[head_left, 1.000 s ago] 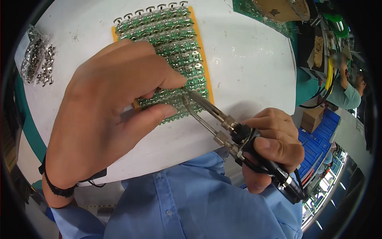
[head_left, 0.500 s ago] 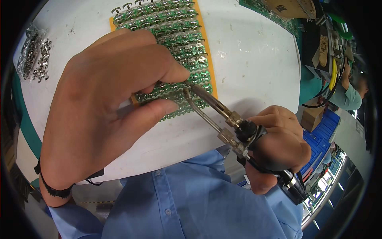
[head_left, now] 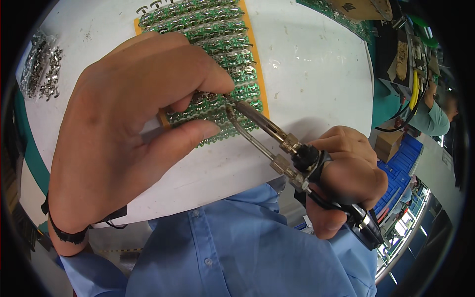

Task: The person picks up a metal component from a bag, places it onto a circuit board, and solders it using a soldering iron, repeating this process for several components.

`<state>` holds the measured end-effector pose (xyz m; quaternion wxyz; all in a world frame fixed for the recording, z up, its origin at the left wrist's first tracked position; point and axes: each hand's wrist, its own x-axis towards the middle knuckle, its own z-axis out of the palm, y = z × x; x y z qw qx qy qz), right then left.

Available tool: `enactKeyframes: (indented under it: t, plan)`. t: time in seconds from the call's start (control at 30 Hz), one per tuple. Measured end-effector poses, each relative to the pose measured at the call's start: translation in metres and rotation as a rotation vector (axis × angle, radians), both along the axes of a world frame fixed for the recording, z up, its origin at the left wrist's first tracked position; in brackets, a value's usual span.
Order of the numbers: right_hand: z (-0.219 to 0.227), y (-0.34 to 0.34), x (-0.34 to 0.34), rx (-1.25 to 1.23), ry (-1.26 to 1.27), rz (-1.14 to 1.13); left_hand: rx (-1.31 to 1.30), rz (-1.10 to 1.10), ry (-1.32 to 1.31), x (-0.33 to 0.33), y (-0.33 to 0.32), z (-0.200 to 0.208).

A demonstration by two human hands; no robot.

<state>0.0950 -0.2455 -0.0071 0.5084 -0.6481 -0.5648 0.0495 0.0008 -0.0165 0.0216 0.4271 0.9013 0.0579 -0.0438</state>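
My right hand [head_left: 349, 171] is wrapped around the handle of a soldering iron [head_left: 264, 123]. A thin metal feed tube [head_left: 251, 140] runs alongside the iron, its end close to the hot tip. That tip meets rows of small green circuit boards [head_left: 230, 43] set with shiny metal parts, on an orange-yellow backing [head_left: 258, 59]. Over the lower left of the boards arches my left hand [head_left: 123, 109], thumb and index finger apart. Its index fingertip rests by the iron's tip, while the thumb lies nearer me. The hand hides part of the boards beneath.
On the left of the white table [head_left: 316, 74] lies a clear bag [head_left: 34, 67] with small metal parts spilling out. Another green board [head_left: 341, 22] lies at the far right edge. Beyond are cables, blue bins [head_left: 403, 163], a cardboard box [head_left: 388, 144] and another person's sleeve [head_left: 435, 119].
The boards and backing have shifted slightly away and to the left. Both hands and the soldering iron have moved only slightly; the iron's tip stays by my left index finger.
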Motion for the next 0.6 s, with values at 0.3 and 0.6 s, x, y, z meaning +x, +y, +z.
enactKeyframes:
  t: [0.3, 0.6]
  plan:
    - [-0.0010, -0.0015, 0.0006, 0.000, 0.001, 0.005, -0.033, -0.039, -0.048, -0.0015, 0.0062, -0.0033]
    - [-0.0036, -0.0054, -0.0001, 0.059, 0.037, -0.017, -0.053, -0.023, -0.044, -0.0025, 0.0065, -0.0044]
